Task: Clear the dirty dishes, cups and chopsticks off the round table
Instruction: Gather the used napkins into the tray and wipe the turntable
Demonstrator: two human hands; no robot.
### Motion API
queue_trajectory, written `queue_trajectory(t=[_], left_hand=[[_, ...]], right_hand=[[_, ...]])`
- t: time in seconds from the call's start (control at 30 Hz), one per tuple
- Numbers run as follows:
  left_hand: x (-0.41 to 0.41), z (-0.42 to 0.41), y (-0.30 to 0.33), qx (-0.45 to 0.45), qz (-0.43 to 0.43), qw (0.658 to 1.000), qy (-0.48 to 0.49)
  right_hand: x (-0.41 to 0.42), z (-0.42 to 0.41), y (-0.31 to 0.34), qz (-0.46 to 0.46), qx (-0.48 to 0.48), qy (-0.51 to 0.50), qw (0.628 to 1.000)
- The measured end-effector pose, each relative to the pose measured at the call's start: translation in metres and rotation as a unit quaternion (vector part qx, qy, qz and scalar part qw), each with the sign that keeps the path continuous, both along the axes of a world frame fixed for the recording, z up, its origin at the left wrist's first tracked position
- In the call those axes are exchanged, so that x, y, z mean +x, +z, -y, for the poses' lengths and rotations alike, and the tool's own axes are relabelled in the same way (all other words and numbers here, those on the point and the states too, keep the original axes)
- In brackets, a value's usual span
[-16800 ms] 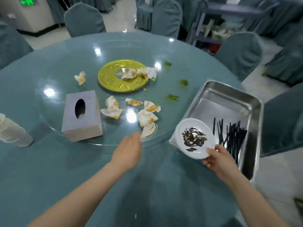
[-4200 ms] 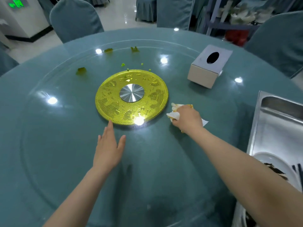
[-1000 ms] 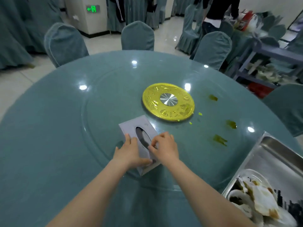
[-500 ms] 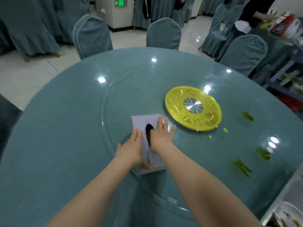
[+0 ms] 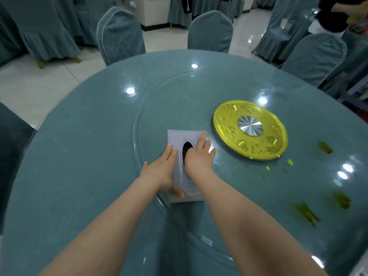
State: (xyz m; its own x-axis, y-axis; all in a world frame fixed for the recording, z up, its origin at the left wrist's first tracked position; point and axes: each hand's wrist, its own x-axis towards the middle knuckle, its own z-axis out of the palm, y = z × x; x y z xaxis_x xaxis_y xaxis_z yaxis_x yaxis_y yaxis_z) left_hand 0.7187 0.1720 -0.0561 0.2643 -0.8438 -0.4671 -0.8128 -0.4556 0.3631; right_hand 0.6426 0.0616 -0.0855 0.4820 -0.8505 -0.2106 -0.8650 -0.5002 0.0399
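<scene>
- Since the frame half a second back, both hands have slid a little further over the tissue box (image 5: 186,166), and the view has swung left, so the steel tray of dirty dishes seen at the lower right edge is now out of shot.
- Left hand (image 5: 161,172) holds the box's near-left side: fingers (image 5: 171,154) lie straight along the top, thumb hooked round the near corner.
- Right hand (image 5: 199,156) lies flat on the box top beside the oval slot, fingers spread and straight, gripping nothing.
- The box sits on the glass turntable (image 5: 179,100) of the round bench (image 5: 79,156), just beside the gold centre disc (image 5: 229,124) but apart from it.
- No dishes, cups or chopsticks show on the part of the bench in view; I judge the clearing itself done or very nearly so, though the near-right stretch is hidden by the arms and frame edge.
- What remains, as far as can be seen, is mess rather than crockery: green sauce smears (image 5: 304,213) and small green scraps (image 5: 289,161) on the glass to the right of the disc.
- The hands look to be straightening or setting the box in place, a tidying step after the clearing.
</scene>
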Motion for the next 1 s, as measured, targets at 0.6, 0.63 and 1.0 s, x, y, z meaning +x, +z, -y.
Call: queue_trajectory(t=[0.6, 0.63, 1.0], left_hand=[[0.013, 0.005, 0.002, -0.003, -0.009, 1.000, -0.006], [0.014, 0.006, 0.002, -0.001, -0.011, 1.000, -0.007], [0.017, 0.005, 0.000, 0.005, -0.008, 1.000, -0.010]], right_hand=[[0.012, -0.004, 0.005, 0.039, 0.008, -0.046, 0.998], [0.013, -0.003, 0.005, 0.039, 0.004, -0.046, 0.998], [0.013, -0.002, 0.001, 0.060, -0.006, -0.032, 0.998]])
